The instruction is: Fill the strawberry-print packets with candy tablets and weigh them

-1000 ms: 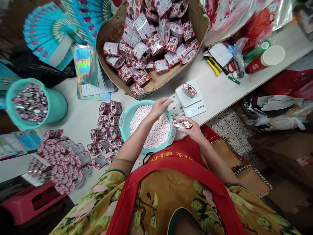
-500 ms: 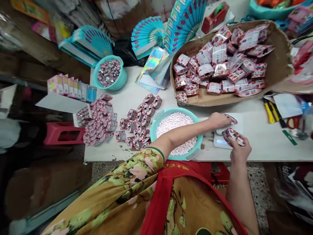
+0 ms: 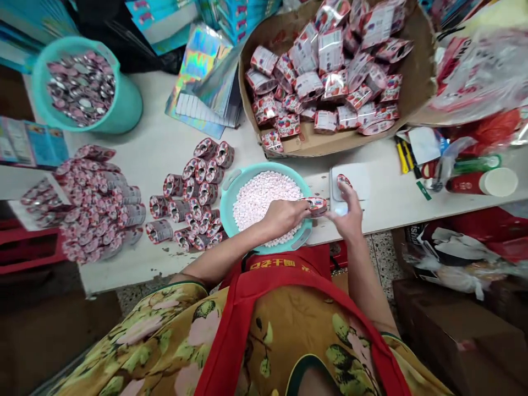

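My left hand [image 3: 285, 219] is closed on the end of a small red-and-white printed packet [image 3: 317, 205], above the right rim of a turquoise basin [image 3: 226, 212]. Small pale pink pieces like tablets [image 3: 264, 192] fill that basin. Close by on the right, my right hand [image 3: 350, 215] has thumb and fingers spread, its thumb near the packet's free end; whether they touch I cannot tell. Another printed packet [image 3: 342, 180] shows at its fingertips, over a white flat scale [image 3: 358, 181] that the hand partly covers.
Several open ring-shaped printed packets [image 3: 193, 187] stand left of the basin, with a larger stack [image 3: 97, 212] farther left. Behind lies a cardboard box [image 3: 307, 148] of filled packets. A turquoise bucket [image 3: 130, 104] holds shiny pieces. Yellow cutters [image 3: 402, 157] and a red cup [image 3: 466, 184] lie right.
My left hand has drawn back from the scale to the basin's rim and now holds a packet. My right hand has opened and no longer grips its packet. The view has shifted rightward and closer.
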Available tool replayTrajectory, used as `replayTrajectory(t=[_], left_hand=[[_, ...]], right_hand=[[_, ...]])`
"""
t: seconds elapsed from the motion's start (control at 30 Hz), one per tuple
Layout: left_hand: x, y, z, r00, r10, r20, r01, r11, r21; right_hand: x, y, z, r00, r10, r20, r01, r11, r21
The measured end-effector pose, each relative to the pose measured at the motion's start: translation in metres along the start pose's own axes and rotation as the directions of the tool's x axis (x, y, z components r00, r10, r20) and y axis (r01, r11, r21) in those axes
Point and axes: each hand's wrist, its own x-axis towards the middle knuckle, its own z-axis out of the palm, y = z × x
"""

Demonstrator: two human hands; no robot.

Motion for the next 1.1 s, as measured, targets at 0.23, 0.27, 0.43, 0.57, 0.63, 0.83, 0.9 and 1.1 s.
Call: replayTrajectory(t=[0.23, 0.27, 0.43, 0.57, 0.63, 0.83, 0.9, 1.1], left_hand=[[-0.019, -0.026, 0.022, 0.987, -0.153, 0.041, 0.152, 0.845, -0.513], [-0.017, -0.032, 0.023, 0.978, -0.207, 0.035, 0.184, 0.765, -0.617], [-0.005, -0.057, 0.017, 0.844, -0.508, 0.171, 0.325, 0.231, -0.917], [0.005, -0.058, 0.014, 0.833, -0.477, 0.281, 0.350, 0.061, -0.935], [0.009, -0.052, 0.017, 0.855, -0.444, 0.270, 0.324, 0.051, -0.945], [0.016, -0.045, 0.033, 0.843, -0.416, 0.342, 0.400, 0.058, -0.915], [0.014, -0.048, 0.036, 0.837, -0.397, 0.377, 0.430, 0.051, -0.901], [0.006, -0.061, 0.031, 0.821, -0.466, 0.330, 0.424, 0.111, -0.899]], right_hand=[[-0.038, -0.025, 0.035, 0.882, 0.327, 0.339, -0.398, 0.902, 0.167], [-0.038, -0.021, 0.039, 0.877, 0.343, 0.336, -0.421, 0.886, 0.194], [-0.035, -0.009, 0.047, 0.870, 0.391, 0.300, -0.476, 0.825, 0.304], [-0.034, -0.024, 0.041, 0.878, 0.368, 0.307, -0.454, 0.842, 0.291], [-0.033, -0.036, 0.037, 0.882, 0.340, 0.325, -0.432, 0.861, 0.270], [-0.032, -0.049, 0.039, 0.825, 0.383, 0.416, -0.479, 0.865, 0.153], [-0.034, -0.048, 0.040, 0.797, 0.401, 0.451, -0.503, 0.854, 0.129], [-0.037, -0.044, 0.044, 0.833, 0.344, 0.434, -0.469, 0.855, 0.222]])
